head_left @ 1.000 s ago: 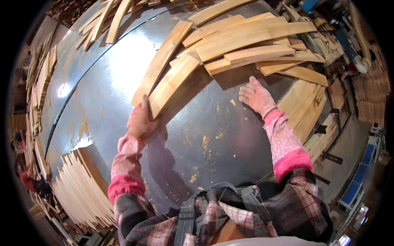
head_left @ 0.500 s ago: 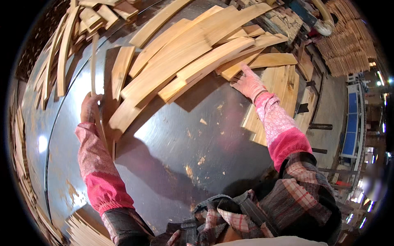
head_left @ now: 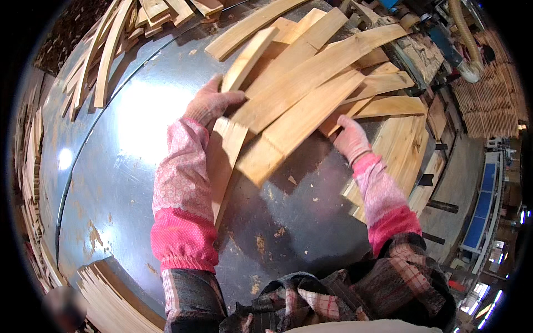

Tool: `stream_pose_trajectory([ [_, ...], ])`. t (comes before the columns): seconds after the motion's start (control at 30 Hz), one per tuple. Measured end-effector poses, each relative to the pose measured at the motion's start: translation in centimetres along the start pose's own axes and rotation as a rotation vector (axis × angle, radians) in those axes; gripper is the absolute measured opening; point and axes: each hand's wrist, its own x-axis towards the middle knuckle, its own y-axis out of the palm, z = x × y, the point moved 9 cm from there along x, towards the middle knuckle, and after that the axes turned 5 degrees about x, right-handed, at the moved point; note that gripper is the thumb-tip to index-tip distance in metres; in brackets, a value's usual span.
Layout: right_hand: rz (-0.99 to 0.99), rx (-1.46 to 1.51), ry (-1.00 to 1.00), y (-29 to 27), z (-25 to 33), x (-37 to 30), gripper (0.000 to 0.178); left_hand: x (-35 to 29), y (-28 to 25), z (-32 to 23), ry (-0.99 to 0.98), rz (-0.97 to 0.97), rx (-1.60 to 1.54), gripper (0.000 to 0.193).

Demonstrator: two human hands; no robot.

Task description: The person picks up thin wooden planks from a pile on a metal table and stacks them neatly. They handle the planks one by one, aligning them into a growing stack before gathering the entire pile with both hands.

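Note:
Curved, pale wooden boards (head_left: 316, 72) lie in an overlapping, fanned pile on a grey metal table. My left hand (head_left: 210, 105), gloved in pale pink, is at the pile's left side. Its thumb and fingers close about the near end of a short wooden board (head_left: 249, 58). Another wooden board (head_left: 225, 152) lies beside my left forearm, partly covered by it. My right hand (head_left: 352, 140), in a similar glove, has its fingers bent at the end of a wooden board (head_left: 335, 123) under the pile's right side; the fingertips are partly hidden.
Straight boards (head_left: 397, 152) lie together right of my right hand. More curved strips (head_left: 108, 61) are heaped at the far left, and a stack of strips (head_left: 111, 297) stands at the near left. A hose (head_left: 465, 39) and stacked wood (head_left: 491, 105) are at the far right.
My left hand has come rightward to the pile from the thin board it held on edge. Several boards have shifted and fanned out. The right hand remains by the pile's right end as the view shifts.

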Motion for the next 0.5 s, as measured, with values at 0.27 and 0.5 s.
stream_pose_trajectory([
  [0.27, -0.114, 0.040, 0.349, -0.6, -13.3, -7.8, 0.030, -13.8, 5.6, 4.4, -0.080, -0.108, 0.521, 0.108],
  [0.5, 0.505, -1.177, 0.034, 6.3, -18.5, -14.6, 0.034, -27.0, 1.3, 12.0, 0.234, -0.270, 0.314, 0.101],
])
